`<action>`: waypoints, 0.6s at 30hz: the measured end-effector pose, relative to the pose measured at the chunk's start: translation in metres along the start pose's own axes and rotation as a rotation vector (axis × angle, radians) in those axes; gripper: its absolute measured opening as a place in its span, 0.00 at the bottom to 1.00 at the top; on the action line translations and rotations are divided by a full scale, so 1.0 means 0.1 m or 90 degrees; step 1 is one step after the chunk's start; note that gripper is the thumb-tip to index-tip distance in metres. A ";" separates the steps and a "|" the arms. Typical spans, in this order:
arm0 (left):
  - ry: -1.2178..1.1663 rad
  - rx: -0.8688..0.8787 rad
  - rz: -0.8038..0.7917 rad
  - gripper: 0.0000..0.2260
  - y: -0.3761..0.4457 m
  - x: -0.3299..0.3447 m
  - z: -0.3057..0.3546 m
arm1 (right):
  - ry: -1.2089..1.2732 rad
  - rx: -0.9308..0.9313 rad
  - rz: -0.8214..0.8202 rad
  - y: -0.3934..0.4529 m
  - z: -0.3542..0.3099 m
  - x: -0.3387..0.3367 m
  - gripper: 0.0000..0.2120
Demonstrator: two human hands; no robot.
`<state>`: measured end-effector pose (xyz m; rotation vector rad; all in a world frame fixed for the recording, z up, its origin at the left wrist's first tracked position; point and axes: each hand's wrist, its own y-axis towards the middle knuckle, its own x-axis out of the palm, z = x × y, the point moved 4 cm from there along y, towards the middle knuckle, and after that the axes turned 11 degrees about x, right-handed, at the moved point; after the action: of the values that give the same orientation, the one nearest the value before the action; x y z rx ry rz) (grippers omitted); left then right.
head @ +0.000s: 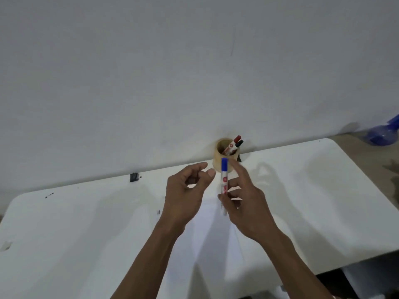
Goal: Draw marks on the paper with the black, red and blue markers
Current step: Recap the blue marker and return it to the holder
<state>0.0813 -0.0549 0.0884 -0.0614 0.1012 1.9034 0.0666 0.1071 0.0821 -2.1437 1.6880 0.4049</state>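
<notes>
My right hand holds the blue marker upright, its blue cap on and pointing up, just in front of the wooden cup. The red marker and the black marker stand in that cup, leaning to the right. My left hand hovers just left of the blue marker with its fingers curled and apart, holding nothing. A white sheet of paper lies on the table under my forearms, hard to tell from the white tabletop.
The white table runs against a pale wall. A small black object sits at the back edge on the left, with tiny dark marks nearby. A blue plastic bottle lies on the floor at far right.
</notes>
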 end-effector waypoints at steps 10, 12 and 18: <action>0.204 -0.025 0.043 0.26 0.75 0.73 -0.49 | 0.162 -0.044 0.280 1.26 0.06 -0.72 0.30; 0.224 -0.031 0.035 0.32 0.87 0.84 -0.59 | 0.174 -0.054 0.275 1.46 0.09 -0.71 0.25; 0.233 0.004 0.004 0.34 1.00 0.98 -0.83 | 0.087 -0.054 0.247 1.73 0.28 -0.57 0.19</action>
<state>-0.0460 -0.0038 0.0006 -0.4053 0.3555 1.8802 -0.1151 0.1338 0.0624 -1.9330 2.2088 0.4514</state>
